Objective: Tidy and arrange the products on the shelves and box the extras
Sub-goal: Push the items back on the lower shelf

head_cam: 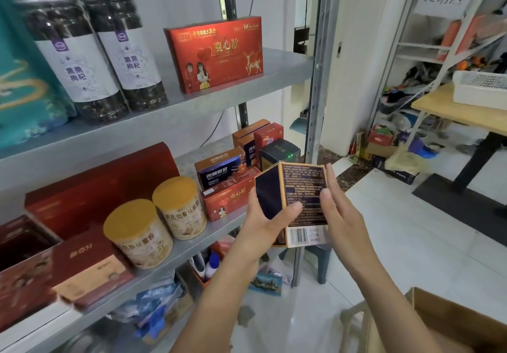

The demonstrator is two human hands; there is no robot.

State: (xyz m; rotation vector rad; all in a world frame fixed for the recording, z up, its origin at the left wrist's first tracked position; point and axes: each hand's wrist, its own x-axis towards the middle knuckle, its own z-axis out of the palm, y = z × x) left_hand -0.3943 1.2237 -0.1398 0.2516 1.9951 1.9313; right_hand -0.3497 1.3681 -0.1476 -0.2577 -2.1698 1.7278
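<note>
Before stacked shelf boxes [229, 200], left fingers [291, 208] clamp dark box [304, 185]; right fingers [333, 185] lie straight.

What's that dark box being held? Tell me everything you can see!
The box looks like cardboard, dark purple with tan-gold edges. One side is plain and shiny; the next is full of tiny print, with a white barcode patch at the bottom. It tilts, one corner edge toward us. The left hand grips it from below, thumb across the print; the right hand rests flat against its other side.
</note>
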